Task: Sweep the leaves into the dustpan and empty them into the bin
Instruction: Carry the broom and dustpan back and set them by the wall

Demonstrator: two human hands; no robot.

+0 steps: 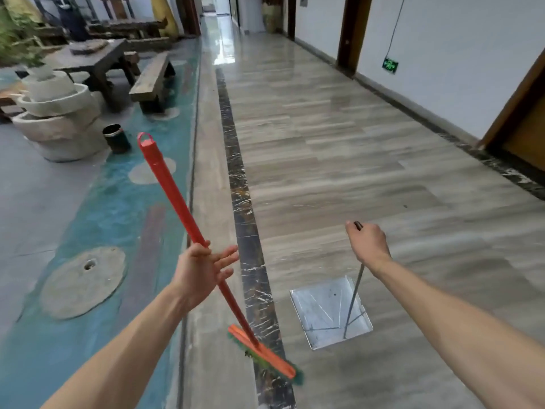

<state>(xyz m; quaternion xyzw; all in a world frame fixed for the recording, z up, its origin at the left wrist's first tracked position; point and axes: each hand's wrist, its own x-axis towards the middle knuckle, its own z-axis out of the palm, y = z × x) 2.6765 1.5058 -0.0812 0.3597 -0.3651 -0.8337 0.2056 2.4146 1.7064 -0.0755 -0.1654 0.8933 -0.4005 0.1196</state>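
Head view: metal dustpan (324,311) empty; red broom (177,199), green bristles.

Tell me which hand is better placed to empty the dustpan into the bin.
Right, probably. The right hand grips the dustpan handle, while the left hand loosely holds the broom. The black bin stands far ahead on the left, so walking is needed.

Building corridor opening onto an indoor courtyard. Long polished tile floor (324,149) with dark marble border strip (236,160), white walls, wooden door frames (352,31), green exit sign (390,65). Left side: stacked stone millstones (56,113), rustic wooden surface (88,59) and bench (152,78), plants (14,33).
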